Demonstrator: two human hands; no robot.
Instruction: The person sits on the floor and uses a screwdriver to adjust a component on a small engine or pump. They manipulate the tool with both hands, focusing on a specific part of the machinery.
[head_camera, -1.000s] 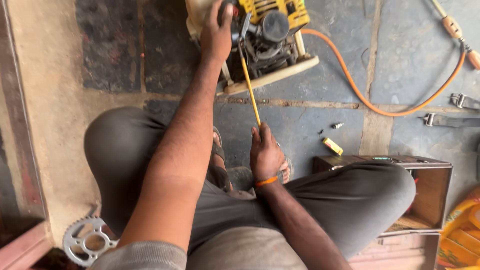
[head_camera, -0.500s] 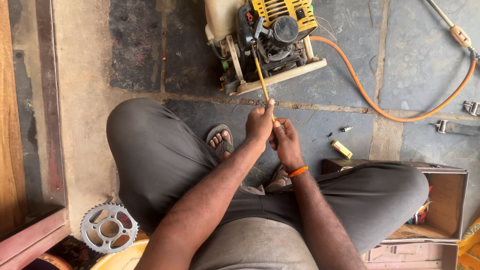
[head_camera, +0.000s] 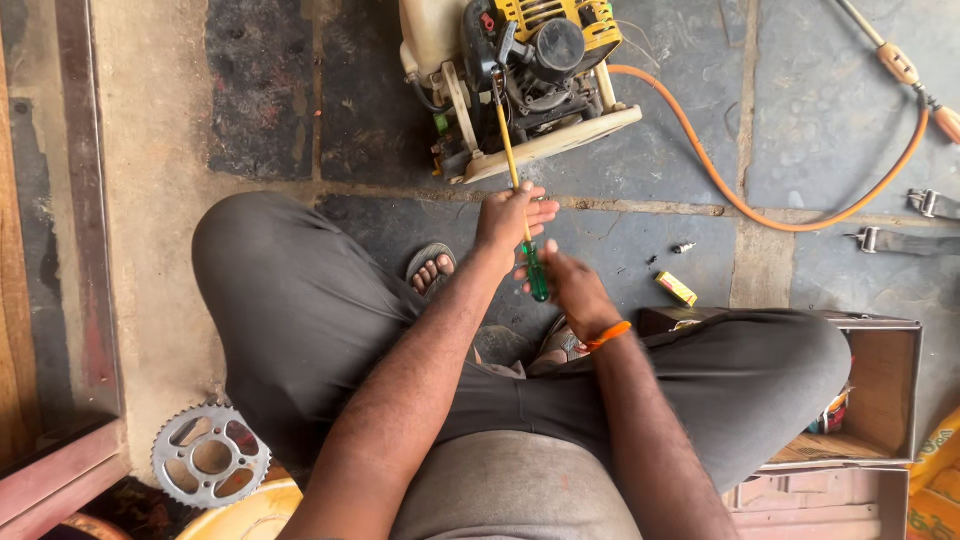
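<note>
One view only, worn on the head, looking almost straight down over crossed legs to the stone floor. Close enough for forearms to fill the lower middle. Engine at the top edge, open box at the right edge, sprocket lower left.

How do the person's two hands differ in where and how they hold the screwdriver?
The left hand grips the screwdriver on its yellow shaft, nearer the small engine; the right hand is at the green handle end, nearer the body. The left hand's fingers are partly spread, while the right hand looks blurred, so its grip is unclear. Only the right wrist wears an orange band. Both hands are bare and meet on the same tool.
</note>
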